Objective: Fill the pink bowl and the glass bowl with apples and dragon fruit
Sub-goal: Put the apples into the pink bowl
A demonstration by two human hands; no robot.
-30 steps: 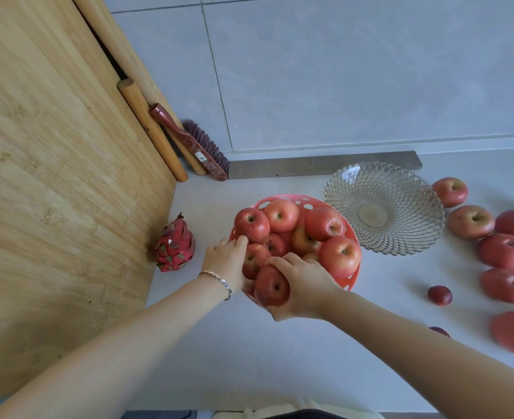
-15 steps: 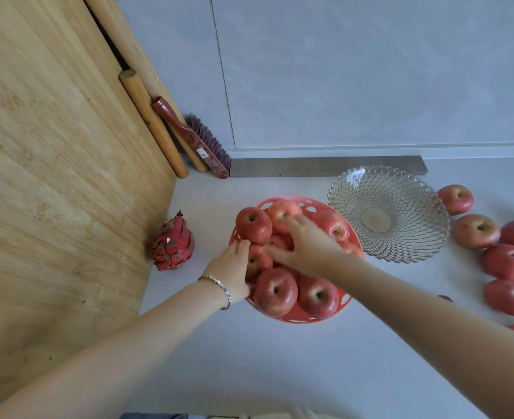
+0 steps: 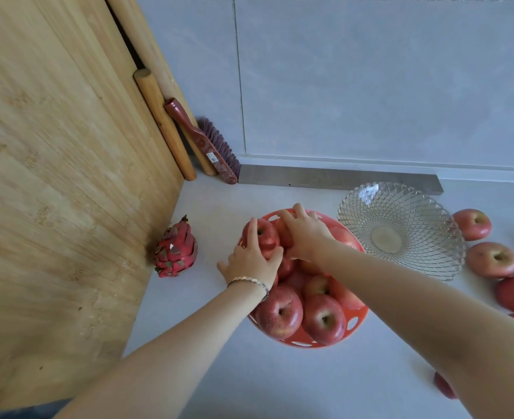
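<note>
The pink bowl (image 3: pixel 352 323) stands on the counter, heaped with several red apples (image 3: pixel 280 311). My left hand (image 3: pixel 251 261) grips an apple (image 3: pixel 266 237) at the pile's far left. My right hand (image 3: pixel 305 231) lies over another apple at the bowl's far rim, fingers curled on it. The glass bowl (image 3: pixel 400 231) stands to the right with nothing in it. A dragon fruit (image 3: pixel 176 249) sits on the counter to the left, against the wooden board.
A large wooden board (image 3: pixel 62 176) leans along the left. Rolling pins (image 3: pixel 162 122) and a red brush (image 3: pixel 207 146) rest in the back corner. Several loose apples (image 3: pixel 491 260) lie right of the glass bowl, one small one (image 3: pixel 444 387) near my right forearm.
My right hand let go of the apple at the bowl's front and reached to the far rim. My left hand rose from the bowl's left edge onto an upper apple.
</note>
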